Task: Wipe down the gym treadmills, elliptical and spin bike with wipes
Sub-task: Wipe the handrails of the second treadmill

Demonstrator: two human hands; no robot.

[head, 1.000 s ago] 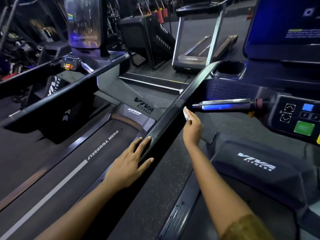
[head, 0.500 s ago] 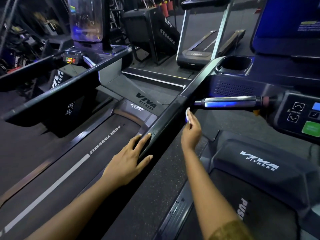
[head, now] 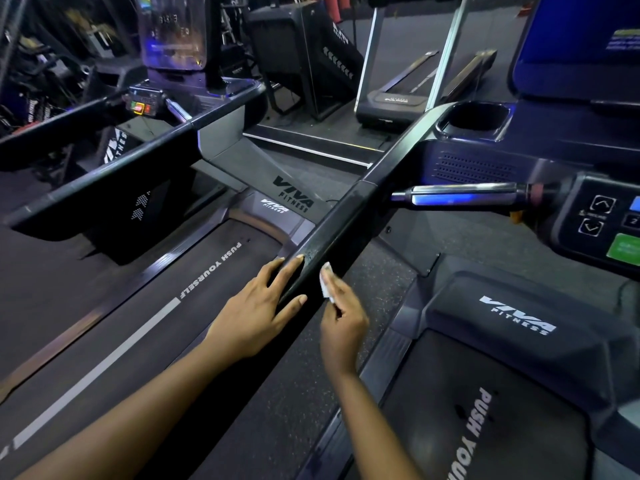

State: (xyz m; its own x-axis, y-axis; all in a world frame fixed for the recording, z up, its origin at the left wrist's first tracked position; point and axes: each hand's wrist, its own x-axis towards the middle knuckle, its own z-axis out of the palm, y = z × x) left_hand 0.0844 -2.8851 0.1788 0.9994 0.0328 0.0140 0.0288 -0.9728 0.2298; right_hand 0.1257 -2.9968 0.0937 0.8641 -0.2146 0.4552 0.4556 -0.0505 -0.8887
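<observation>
my left hand [head: 256, 317] rests with straight, relaxed fingers on the near end of the long glossy black treadmill handrail [head: 346, 220]. my right hand [head: 341, 318] pinches a small folded white wipe [head: 325, 282] against the rail's right side, just beside the left thumb.

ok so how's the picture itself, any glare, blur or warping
Head view: dim light overall; blue glare streaks the chrome grip; the wide lens bows the handrail; left hand, right hand and wipe are sharp; the top-left background is dark and smeared.
</observation>
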